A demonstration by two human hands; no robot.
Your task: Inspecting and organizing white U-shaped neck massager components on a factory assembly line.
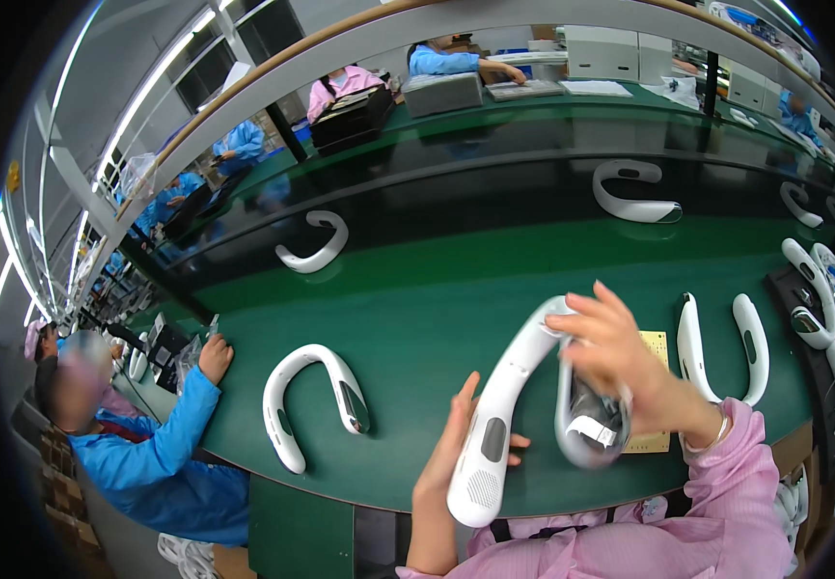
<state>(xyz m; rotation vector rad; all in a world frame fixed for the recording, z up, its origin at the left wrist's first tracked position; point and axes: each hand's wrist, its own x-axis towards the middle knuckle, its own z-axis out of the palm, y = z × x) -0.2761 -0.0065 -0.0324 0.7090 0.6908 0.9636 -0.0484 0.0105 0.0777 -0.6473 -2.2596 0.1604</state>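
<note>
A white U-shaped neck fan (514,386) is held up over the green table, its bend at the top. My left hand (451,434) is closed round the fan's left arm, below its grey oval panel; fingertips show on the far side. My right hand (610,347) grips near the bend, fingers bent over it. Below that hand the fan's other end (596,425) is blurred, dark and glossy with a white patch. A yellow card (655,439) lies on the table behind my right hand, partly covered by it.
One neck fan (277,415) lies to the left, another (753,352) to the right. More neck fans (321,246) (634,198) lie on the dark strip beyond. A black tray (786,289) with several fans stands far right. At left a co-worker's hand (215,359) rests by the table.
</note>
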